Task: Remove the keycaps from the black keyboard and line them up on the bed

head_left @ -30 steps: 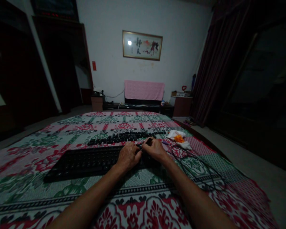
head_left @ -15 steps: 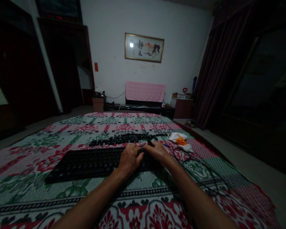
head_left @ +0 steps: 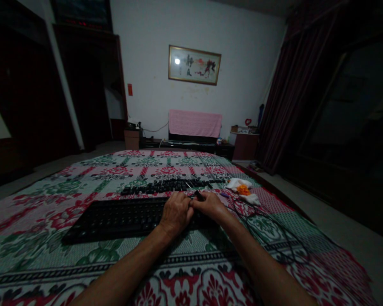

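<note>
A black keyboard [head_left: 121, 219] lies on the patterned cloth, with both my hands over its right part. My left hand [head_left: 178, 210] is closed, fingers curled down close to the right fingertips; what they hold, if anything, is hidden. My right hand [head_left: 210, 206] pinches a small dark tool [head_left: 198, 195] whose black end sticks up between thumb and fingers; its exact kind is unclear. Just beyond the keyboard, loose black keycaps [head_left: 153, 187] lie in a long row. A thin pale sliver [head_left: 188, 185] shows among them, in line with the black end.
A crumpled white and orange cloth or wrapper [head_left: 242, 189] lies to the right of the keycaps, near a purple pen-like thing [head_left: 224, 195]. A black cable [head_left: 274, 231] loops over the tablecloth [head_left: 92, 174] on the right. A pink-covered screen [head_left: 194, 123] stands by the far wall.
The black end in my right hand has tipped lower and leftward. My left fingers have curled in, the thumb now tucked against the right fingertips. The thin pale sliver has come into view.
</note>
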The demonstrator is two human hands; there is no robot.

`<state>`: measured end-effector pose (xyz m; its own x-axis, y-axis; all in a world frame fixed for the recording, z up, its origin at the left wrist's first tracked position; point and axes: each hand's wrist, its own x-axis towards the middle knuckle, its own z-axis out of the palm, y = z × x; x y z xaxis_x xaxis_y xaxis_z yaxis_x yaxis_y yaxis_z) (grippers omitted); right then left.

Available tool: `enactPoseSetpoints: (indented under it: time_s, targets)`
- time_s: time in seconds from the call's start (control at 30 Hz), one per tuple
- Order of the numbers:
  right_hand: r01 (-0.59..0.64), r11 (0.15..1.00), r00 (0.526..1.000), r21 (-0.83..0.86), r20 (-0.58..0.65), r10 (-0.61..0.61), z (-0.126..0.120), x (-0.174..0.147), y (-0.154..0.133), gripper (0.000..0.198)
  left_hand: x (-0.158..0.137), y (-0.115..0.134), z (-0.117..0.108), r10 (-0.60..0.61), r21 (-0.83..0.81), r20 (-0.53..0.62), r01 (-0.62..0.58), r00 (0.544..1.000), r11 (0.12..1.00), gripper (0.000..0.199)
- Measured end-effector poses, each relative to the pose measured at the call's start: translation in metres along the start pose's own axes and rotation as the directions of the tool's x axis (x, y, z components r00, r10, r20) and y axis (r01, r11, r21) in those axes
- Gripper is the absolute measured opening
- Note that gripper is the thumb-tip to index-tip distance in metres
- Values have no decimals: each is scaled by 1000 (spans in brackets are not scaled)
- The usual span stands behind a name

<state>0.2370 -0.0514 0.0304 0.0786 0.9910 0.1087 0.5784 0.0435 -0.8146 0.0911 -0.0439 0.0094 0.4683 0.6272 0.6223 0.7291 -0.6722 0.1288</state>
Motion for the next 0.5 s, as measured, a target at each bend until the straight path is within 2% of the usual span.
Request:
enactPoseSetpoints:
  time_s: [0.17,0.3,0.4,0.47,0.5]
  targets:
    - [-127,969,985,211,141,99,-8,-8,-7,21,-1,1,0,20,-24,-43,-21,999,999,13]
    - [-197,928,960,316,253,117,-13,-10,-6,25,1,1,-2,39,-68,-44,-42,998,997,16]
    - [-165,938,975,305,195,108,-16,-5,-2,25,3,-7,-7,36,-101,-11,-37,999,994,28]
    - [-112,967,992,230,81,96,-18,3,0,24,5,-18,-11,-37,-86,8,37,999,996,42]
    - [-87,982,996,166,23,85,-19,10,0,24,6,-25,-13,-85,-57,38,87,996,995,40]
